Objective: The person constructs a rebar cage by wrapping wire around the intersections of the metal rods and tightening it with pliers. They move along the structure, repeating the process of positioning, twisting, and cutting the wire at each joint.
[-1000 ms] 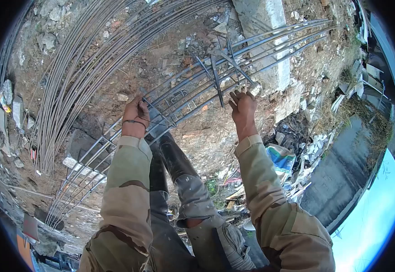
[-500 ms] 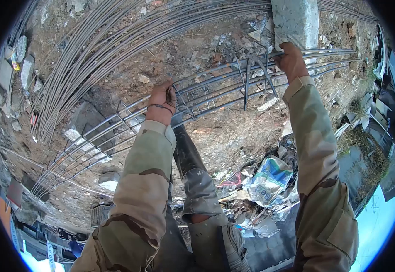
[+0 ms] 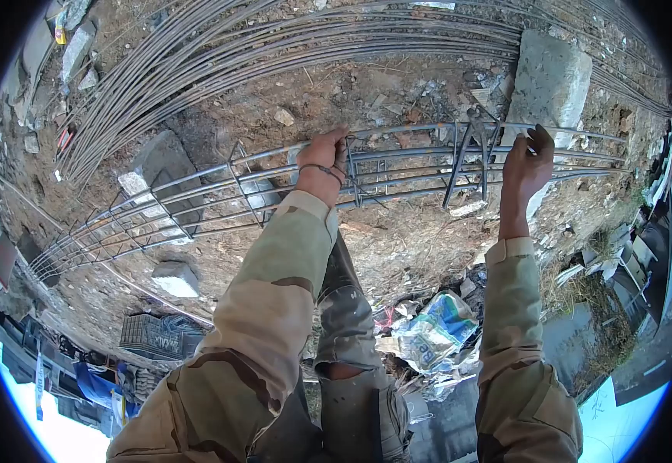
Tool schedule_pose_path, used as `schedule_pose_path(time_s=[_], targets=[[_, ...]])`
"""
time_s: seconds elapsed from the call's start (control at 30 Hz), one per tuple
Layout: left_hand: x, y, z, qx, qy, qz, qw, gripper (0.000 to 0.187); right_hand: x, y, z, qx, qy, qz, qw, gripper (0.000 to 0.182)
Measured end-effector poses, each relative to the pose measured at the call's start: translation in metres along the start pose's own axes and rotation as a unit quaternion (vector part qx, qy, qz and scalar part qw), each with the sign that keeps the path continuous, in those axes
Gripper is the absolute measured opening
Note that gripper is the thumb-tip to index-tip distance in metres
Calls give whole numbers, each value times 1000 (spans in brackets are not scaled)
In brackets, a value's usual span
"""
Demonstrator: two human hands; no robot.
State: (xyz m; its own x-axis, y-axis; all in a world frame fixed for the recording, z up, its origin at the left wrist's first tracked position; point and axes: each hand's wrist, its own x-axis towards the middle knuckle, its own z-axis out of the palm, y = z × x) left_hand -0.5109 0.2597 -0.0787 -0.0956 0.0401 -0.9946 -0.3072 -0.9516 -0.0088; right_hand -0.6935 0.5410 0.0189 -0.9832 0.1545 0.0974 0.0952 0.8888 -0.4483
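A long cage of steel bars [image 3: 197,197] stretches across the dirt ground [image 3: 398,239], running from lower left to upper right. It is made of several thin grey bars laid side by side, tied at intervals by square wire loops [image 3: 243,181] that stand around them (the metal is dull and slightly rusty). The left hand [image 3: 324,158] is closed in a firm grip around one of the upper bars near the middle of the cage, a dark band on its wrist. The right hand [image 3: 527,158] is up at the top bar farther along, just beside a cluster of loose loops [image 3: 471,150] bunched together; its fingers curl at the bar, but whether the grip is closed on it I cannot tell. A concrete block [image 3: 552,81] lies behind, and a big bundle of bare bars [image 3: 220,46] curves across the ground beyond the cage.
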Motion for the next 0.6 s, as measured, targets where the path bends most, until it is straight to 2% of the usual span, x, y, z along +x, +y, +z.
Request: schedule_pose_path(time_s=[0.03, 0.07, 0.1, 0.13, 0.17, 0.2, 0.23, 0.3, 0.33, 0.37, 0.43, 0.47, 0.53, 0.6], targets=[[-4, -1, 2, -9, 4, -3, 1000, 10, -31, -57, -12, -13, -31, -84, 996, 19], [-7, -1, 7, -18, 22, 6, 1000, 10, -57, -77, -6, 71, -159, -54, 983, 19], [-9, -1, 8, -26, 42, 14, 999, 11, -80, -94, 2, 151, -284, -20, 947, 20], [-8, -2, 6, -47, 27, 15, 998, 13, -98, -113, 16, 222, -379, 33, 898, 19], [-9, -2, 5, -55, 30, 14, 998, 13, -110, -115, 37, 213, -428, 85, 874, 19], [-9, -1, 4, -38, 19, 12, 999, 12, -111, -119, 57, 176, -452, 6, 874, 17], [-6, -3, 2, -22, 9, 10, 1000, 11, -107, -122, 67, 173, -458, 1, 872, 17], [-3, -2, 2, -34, 9, 8, 999, 11, -96, -133, 78, 78, -513, -90, 850, 16], [-6, -1, 3, -50, 6, 4, 999, 11, -94, -137, 74, 59, -483, -164, 858, 16], [-9, 1, 4, -66, 2, 0, 998, 11, -96, -144, 70, 57, -488, -168, 855, 16], [-11, 1, 4, -76, 5, 3, 997, 10, -96, -156, 65, -35, -484, -255, 837, 18], [-11, 1, 5, -78, 8, -4, 997, 10, -99, -157, 66, -38, -485, -260, 834, 18], [-9, 1, 6, -84, 9, -9, 996, 10, -109, -155, 72, 16, -428, -330, 841, 22], [-9, 2, 6, -98, 27, -19, 995, 12, -111, -151, 76, 9, -434, -364, 824, 23]])
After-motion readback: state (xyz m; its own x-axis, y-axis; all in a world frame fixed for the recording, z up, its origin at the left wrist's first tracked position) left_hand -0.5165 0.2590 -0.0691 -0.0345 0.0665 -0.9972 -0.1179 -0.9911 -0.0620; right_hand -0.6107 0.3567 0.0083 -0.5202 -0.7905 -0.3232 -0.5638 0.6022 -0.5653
